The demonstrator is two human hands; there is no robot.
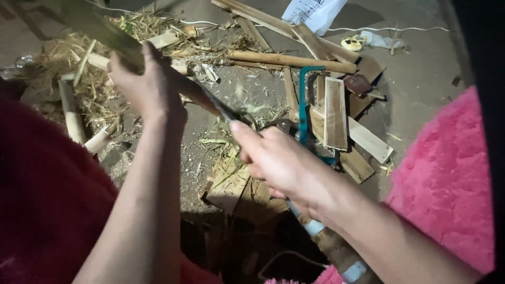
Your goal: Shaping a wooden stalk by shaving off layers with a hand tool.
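Our left hand [150, 87] clenches the long green cane stalk [100, 29], held above the teal hacksaw [304, 105]. Our right hand [279, 160] grips a knife handle. We judge the stalk stiff, fibrous, light; grasp mid-length.

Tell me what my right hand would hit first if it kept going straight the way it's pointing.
Probably your left hand. The right hand drives a knife blade up and leftward along the bamboo stalk that the left hand holds, so the stalk guides it there. Depth is hard to judge from this view.
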